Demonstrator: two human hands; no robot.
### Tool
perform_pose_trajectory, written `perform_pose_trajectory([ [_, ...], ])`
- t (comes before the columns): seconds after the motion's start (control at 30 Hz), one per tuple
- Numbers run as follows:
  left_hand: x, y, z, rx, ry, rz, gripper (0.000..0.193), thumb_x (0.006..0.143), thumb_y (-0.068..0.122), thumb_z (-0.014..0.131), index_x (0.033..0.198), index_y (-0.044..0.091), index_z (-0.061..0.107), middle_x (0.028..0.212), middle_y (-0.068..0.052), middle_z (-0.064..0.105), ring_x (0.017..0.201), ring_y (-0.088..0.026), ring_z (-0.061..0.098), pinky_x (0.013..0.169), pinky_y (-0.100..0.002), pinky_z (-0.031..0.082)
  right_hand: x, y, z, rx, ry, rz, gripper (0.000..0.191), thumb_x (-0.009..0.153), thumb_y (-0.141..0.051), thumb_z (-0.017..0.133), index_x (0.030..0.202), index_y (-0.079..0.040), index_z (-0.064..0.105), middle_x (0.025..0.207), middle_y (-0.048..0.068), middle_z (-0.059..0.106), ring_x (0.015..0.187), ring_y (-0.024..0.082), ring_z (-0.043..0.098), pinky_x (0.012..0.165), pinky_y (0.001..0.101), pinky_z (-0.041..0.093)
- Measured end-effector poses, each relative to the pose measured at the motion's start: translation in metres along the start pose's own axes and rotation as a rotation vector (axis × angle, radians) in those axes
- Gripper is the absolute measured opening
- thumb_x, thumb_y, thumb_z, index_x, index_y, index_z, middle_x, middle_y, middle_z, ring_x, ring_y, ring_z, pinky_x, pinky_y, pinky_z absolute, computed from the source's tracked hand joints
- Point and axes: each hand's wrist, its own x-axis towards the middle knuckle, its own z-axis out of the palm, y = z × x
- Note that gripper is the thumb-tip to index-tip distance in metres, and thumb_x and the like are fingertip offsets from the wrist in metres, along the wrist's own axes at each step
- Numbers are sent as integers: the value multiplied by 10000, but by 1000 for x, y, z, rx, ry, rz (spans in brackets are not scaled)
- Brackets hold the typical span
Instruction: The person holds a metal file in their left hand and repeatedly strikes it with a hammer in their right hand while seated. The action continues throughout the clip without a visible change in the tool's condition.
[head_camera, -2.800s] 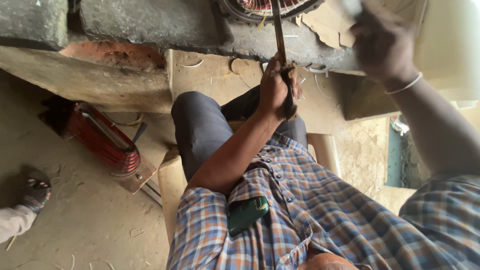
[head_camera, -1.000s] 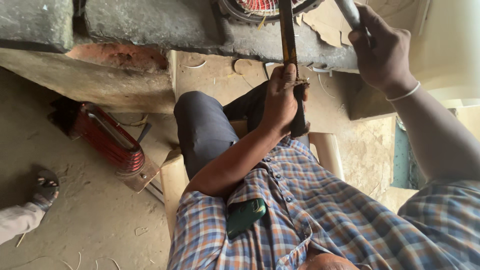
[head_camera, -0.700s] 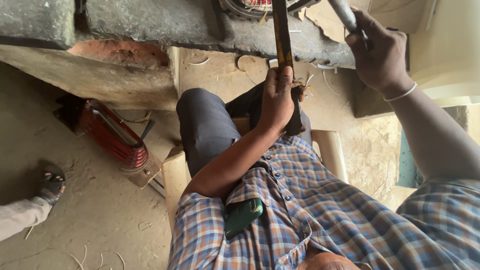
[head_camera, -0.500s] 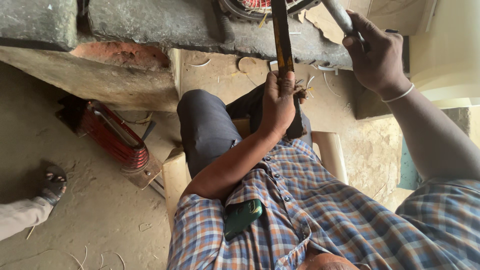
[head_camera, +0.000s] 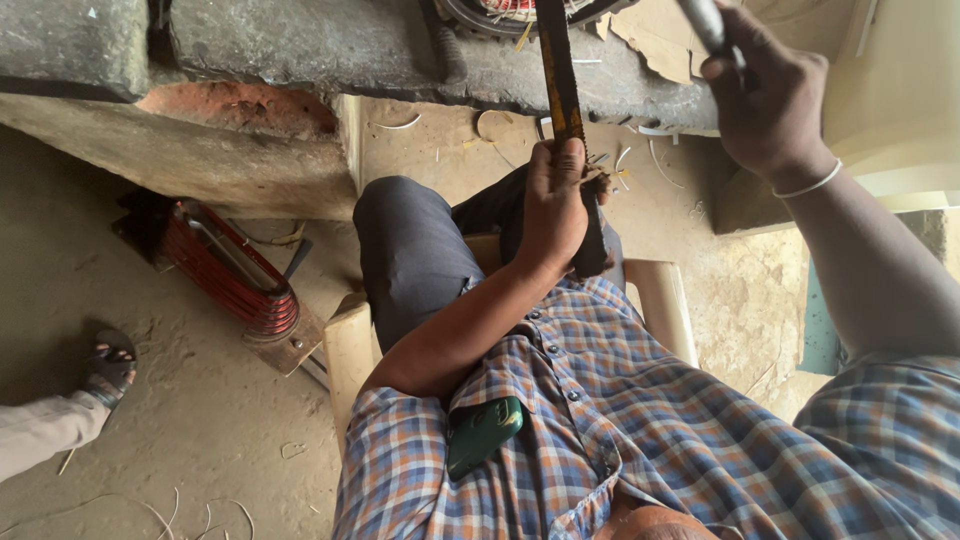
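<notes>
Now, line by line:
Left hand (head_camera: 553, 205): its grip is closing tight around the long, flat, rusty yellow-brown metal bar (head_camera: 558, 75), which is standing upright in front of the knees.
Bar's top end: it is reaching up to the round coil-wound motor part (head_camera: 500, 12) lying on the grey stone slab (head_camera: 300, 45).
Right hand (head_camera: 770, 100): its grip is clamping a grey metal handle (head_camera: 705, 25), raised beside the bar.
Floor: a red wire coil (head_camera: 235, 275) is lying there.

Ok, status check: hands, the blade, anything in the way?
Left hand gripping the long flat blade, tip up at the wound coil. Right hand clutching a grey handle. Scraps litter the stone ledge.
</notes>
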Motion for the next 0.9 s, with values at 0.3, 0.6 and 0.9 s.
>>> perform_pose_trajectory([
  [0.3,-6,15,-8,-236,-31,-215,322,1118,420,438,1072,112,522,703,-26,529,516,-107,503,431,-272,423,12,-14,22,-289,-307,-76,329,984,-74,627,1301,6,659,889,137,712,731,281,704,681,361,545],
  [0.6,-5,14,-12,-222,13,-267,312,1111,421,415,1046,130,507,671,-24,519,468,-114,466,433,-268,414,8,13,5,42,213,9,77,1151,-57,568,1151,-20,635,856,181,631,726,280,635,663,353,460],
  [0.9,-15,8,-15,-54,13,-181,303,1095,404,421,997,127,496,610,-52,526,435,-155,490,406,-301,425,5,-14,10,-106,-93,-220,365,1031,-111,626,1358,51,642,892,143,722,673,286,683,633,353,529],
])
